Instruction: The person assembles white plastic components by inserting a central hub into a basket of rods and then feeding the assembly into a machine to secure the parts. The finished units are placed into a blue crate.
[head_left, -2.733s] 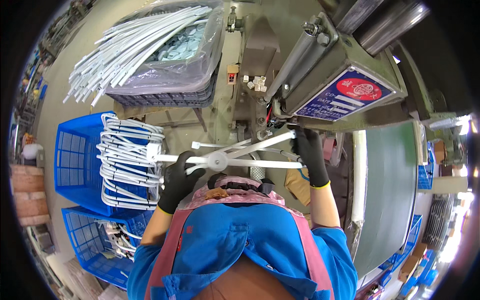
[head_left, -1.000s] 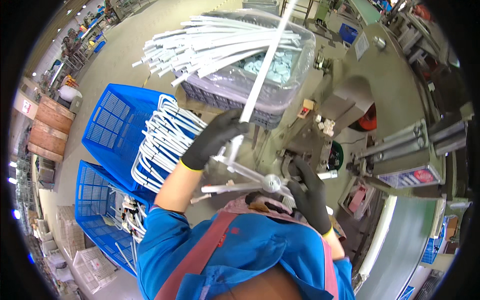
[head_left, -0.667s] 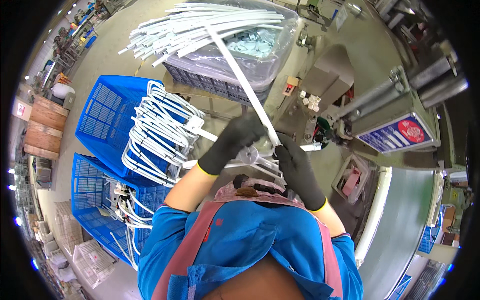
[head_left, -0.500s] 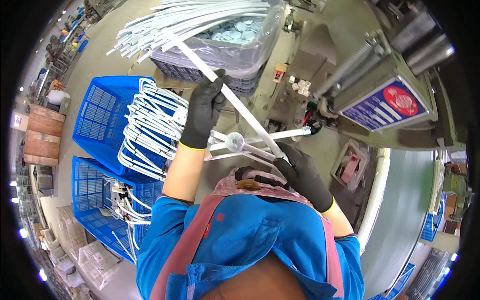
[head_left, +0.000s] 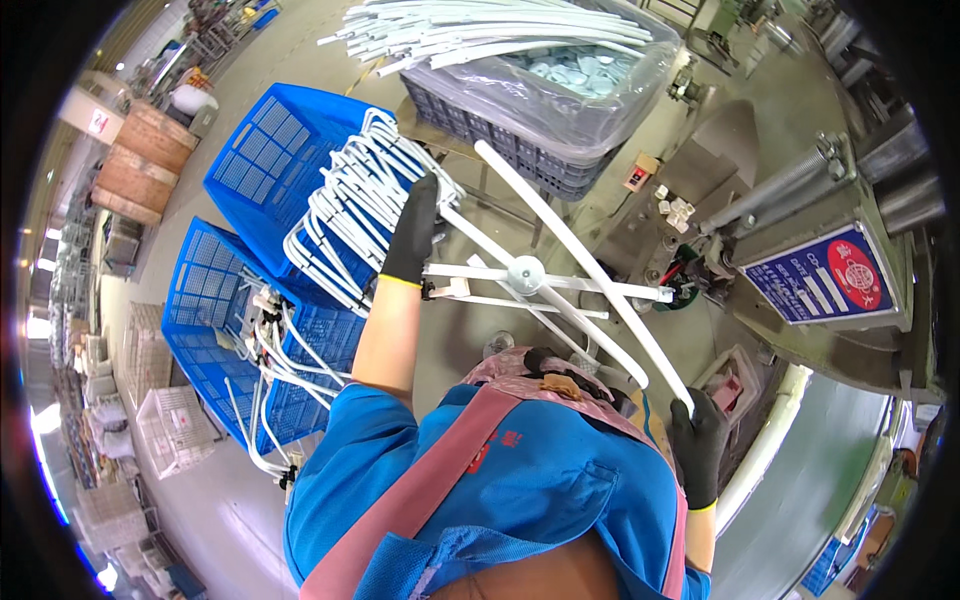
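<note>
My right hand (head_left: 697, 440), in a black glove, is closed on the lower end of a long white tube (head_left: 585, 255). The tube slants up to the left, its upper end free. Below it lies a frame of crossed white bars with a round metal hub (head_left: 525, 275). A second white tube or bar (head_left: 480, 238) crosses at this hub. My left hand (head_left: 413, 235), also gloved, is beside the frame's left end, fingers stretched and seen edge-on. Whether it touches the bar end there is unclear. Just left of it are stacked bent white tubes (head_left: 345, 205).
Two blue crates (head_left: 265, 140) stand at left, the lower with tubes and fittings. A plastic-lined dark crate (head_left: 520, 150) at the back holds straight tubes and round discs. A machine with a blue plate (head_left: 820, 275) and a tray (head_left: 735, 390) are at right.
My left hand has let go of the long tube and sits near the frame's left end. My right hand has moved right and down, carrying the tube. The view has shifted.
</note>
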